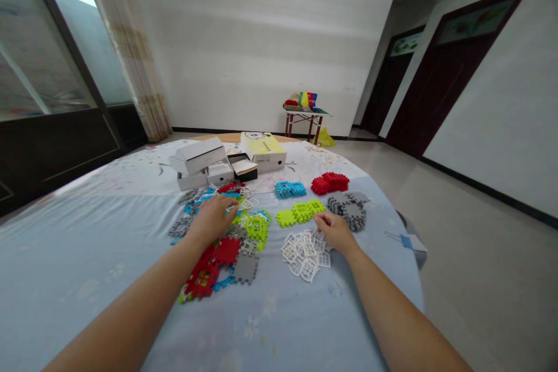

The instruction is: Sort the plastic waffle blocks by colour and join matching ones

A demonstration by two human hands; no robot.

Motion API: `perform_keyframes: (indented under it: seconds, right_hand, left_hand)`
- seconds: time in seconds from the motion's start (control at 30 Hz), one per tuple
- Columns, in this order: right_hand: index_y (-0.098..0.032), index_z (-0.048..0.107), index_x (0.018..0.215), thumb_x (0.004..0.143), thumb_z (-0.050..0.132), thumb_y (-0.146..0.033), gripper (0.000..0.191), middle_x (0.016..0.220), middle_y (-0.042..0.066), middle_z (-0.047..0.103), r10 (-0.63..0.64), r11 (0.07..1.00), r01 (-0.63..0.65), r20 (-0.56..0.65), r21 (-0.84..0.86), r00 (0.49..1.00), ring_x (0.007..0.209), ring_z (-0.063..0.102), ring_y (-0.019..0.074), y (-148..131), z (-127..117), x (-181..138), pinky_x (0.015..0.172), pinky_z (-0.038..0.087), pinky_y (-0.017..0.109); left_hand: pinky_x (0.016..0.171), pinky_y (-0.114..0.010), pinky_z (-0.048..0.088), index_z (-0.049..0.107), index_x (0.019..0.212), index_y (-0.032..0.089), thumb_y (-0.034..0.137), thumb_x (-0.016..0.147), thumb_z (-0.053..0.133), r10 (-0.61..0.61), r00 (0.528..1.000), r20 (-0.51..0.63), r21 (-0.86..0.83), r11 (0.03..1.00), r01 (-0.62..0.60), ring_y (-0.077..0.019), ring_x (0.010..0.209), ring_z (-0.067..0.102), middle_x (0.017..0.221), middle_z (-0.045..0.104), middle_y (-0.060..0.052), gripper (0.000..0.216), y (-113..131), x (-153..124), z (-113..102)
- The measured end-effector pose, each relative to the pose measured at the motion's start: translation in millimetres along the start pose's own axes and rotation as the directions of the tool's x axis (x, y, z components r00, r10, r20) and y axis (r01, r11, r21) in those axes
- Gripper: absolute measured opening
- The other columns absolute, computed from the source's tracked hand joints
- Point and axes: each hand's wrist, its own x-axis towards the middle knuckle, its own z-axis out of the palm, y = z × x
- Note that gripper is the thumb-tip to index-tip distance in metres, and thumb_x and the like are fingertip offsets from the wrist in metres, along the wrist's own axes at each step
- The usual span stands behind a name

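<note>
My left hand (215, 216) lies palm down on a mixed heap of interlocking plastic tiles (220, 250), its fingers curled over the blue and green ones. My right hand (333, 229) rests at the far edge of a pile of white tiles (305, 253), its fingers bent and pinched close to a white piece; what they hold I cannot make out. Beyond my right hand lie sorted groups: lime green tiles (300, 212), blue tiles (290, 189), red tiles (330, 183) and grey tiles (349, 206).
All this lies on a bed with a pale blue floral sheet (87, 256). White boxes (200, 163) and a yellow box (264, 150) stand at the far side. A small table with toys (305, 113) stands by the wall. The bed edge and tiled floor (471, 244) are to the right.
</note>
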Motion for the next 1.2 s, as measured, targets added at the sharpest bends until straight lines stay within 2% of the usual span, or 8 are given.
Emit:
perform_keyframes:
  seconds: [0.13, 0.27, 0.57, 0.73, 0.83, 0.97, 1.1, 1.2]
  right_hand:
    - [-0.015, 0.065, 0.081, 0.077, 0.046, -0.039, 0.031, 0.059, 0.001, 0.061, -0.025, 0.999, 0.025, -0.013, 0.029, 1.0, 0.057, 0.056, 0.014, 1.2, -4.2, 1.1, 0.055, 0.04, 0.023]
    - [-0.015, 0.065, 0.078, 0.077, 0.047, -0.038, 0.029, 0.058, 0.001, 0.061, -0.031, 0.999, 0.03, 0.006, 0.035, 1.0, 0.056, 0.056, 0.0138, 5.7, -6.0, 2.8, 0.055, 0.04, 0.023]
    - [-0.015, 0.065, 0.079, 0.076, 0.048, -0.036, 0.028, 0.06, 0.001, 0.061, -0.011, 0.997, 0.01, 0.015, 0.08, 1.0, 0.058, 0.057, 0.0138, 14.6, -4.1, 5.9, 0.056, 0.042, 0.023]
    - [-0.015, 0.065, 0.079, 0.077, 0.047, -0.037, 0.028, 0.06, 0.001, 0.061, -0.018, 0.996, 0.017, 0.012, 0.087, 1.0, 0.057, 0.057, 0.0134, 14.7, -3.8, 5.9, 0.056, 0.042, 0.023]
    - [-0.015, 0.065, 0.08, 0.077, 0.047, -0.037, 0.028, 0.06, 0.001, 0.062, -0.025, 0.997, 0.024, 0.002, 0.08, 1.0, 0.058, 0.058, 0.0136, 14.2, -4.8, 6.5, 0.057, 0.042, 0.023]
    - [-0.015, 0.065, 0.082, 0.077, 0.047, -0.037, 0.029, 0.06, 0.001, 0.062, -0.017, 0.997, 0.017, 0.0, 0.078, 1.0, 0.059, 0.058, 0.0138, 14.2, -6.6, 7.6, 0.058, 0.042, 0.023]
    - [-0.015, 0.065, 0.083, 0.077, 0.047, -0.037, 0.029, 0.061, 0.001, 0.063, -0.015, 0.997, 0.015, 0.001, 0.07, 1.0, 0.059, 0.058, 0.0138, 15.0, -7.5, 8.1, 0.059, 0.043, 0.024]
    - [-0.016, 0.066, 0.082, 0.077, 0.047, -0.037, 0.029, 0.061, 0.001, 0.063, -0.016, 0.999, 0.016, -0.007, 0.043, 1.0, 0.06, 0.058, 0.0141, 17.1, -6.9, 8.8, 0.06, 0.043, 0.024]
  left_hand:
    - [0.082, -0.039, 0.038, 0.066, 0.089, 0.024, 0.039, 0.079, 0.039, -0.078, 0.981, 0.175, 0.204, 0.978, 0.041, -0.025, 0.097, 0.055, 0.098, 0.066, -0.008, 0.033, -0.2, 18.2, 4.4]
    - [0.082, -0.04, 0.037, 0.068, 0.082, 0.024, 0.037, 0.076, 0.042, -0.139, 0.961, 0.24, 0.301, 0.952, 0.062, -0.0263, 0.095, 0.055, 0.096, 0.066, -0.01, 0.029, -1.5, 27.7, 8.3]
    - [0.083, -0.041, 0.033, 0.067, 0.073, 0.023, 0.037, 0.076, 0.041, -0.139, 0.958, 0.251, 0.315, 0.947, 0.055, -0.0255, 0.089, 0.057, 0.086, 0.067, -0.009, 0.03, -1.4, 37.2, 13.5]
    - [0.082, -0.043, 0.031, 0.064, 0.071, 0.019, 0.032, 0.081, 0.033, -0.044, 0.987, 0.154, 0.372, 0.928, -0.017, -0.0263, 0.09, 0.055, 0.086, 0.066, -0.011, 0.035, 1.8, 34.5, 15.2]
    - [0.082, -0.042, 0.03, 0.064, 0.071, 0.018, 0.03, 0.081, 0.032, -0.054, 0.992, 0.113, 0.38, 0.925, 0.007, -0.0255, 0.089, 0.054, 0.085, 0.066, -0.011, 0.035, 2.2, 33.5, 16.4]
    - [0.083, -0.041, 0.031, 0.066, 0.077, 0.021, 0.038, 0.082, 0.031, -0.044, 0.994, 0.101, 0.329, 0.944, 0.009, -0.0243, 0.088, 0.054, 0.086, 0.066, -0.009, 0.039, 6.1, 32.8, 19.6]
    - [0.084, -0.041, 0.031, 0.067, 0.088, 0.022, 0.041, 0.079, 0.037, 0.024, 0.969, 0.247, 0.263, 0.961, -0.09, -0.0259, 0.094, 0.053, 0.096, 0.065, -0.01, 0.037, 12.4, 36.7, 22.0]
    - [0.082, -0.042, 0.033, 0.068, 0.083, 0.023, 0.038, 0.076, 0.042, 0.024, 0.925, 0.38, 0.253, 0.959, -0.129, -0.0276, 0.095, 0.054, 0.095, 0.066, -0.01, 0.031, 13.5, 44.3, 20.3]
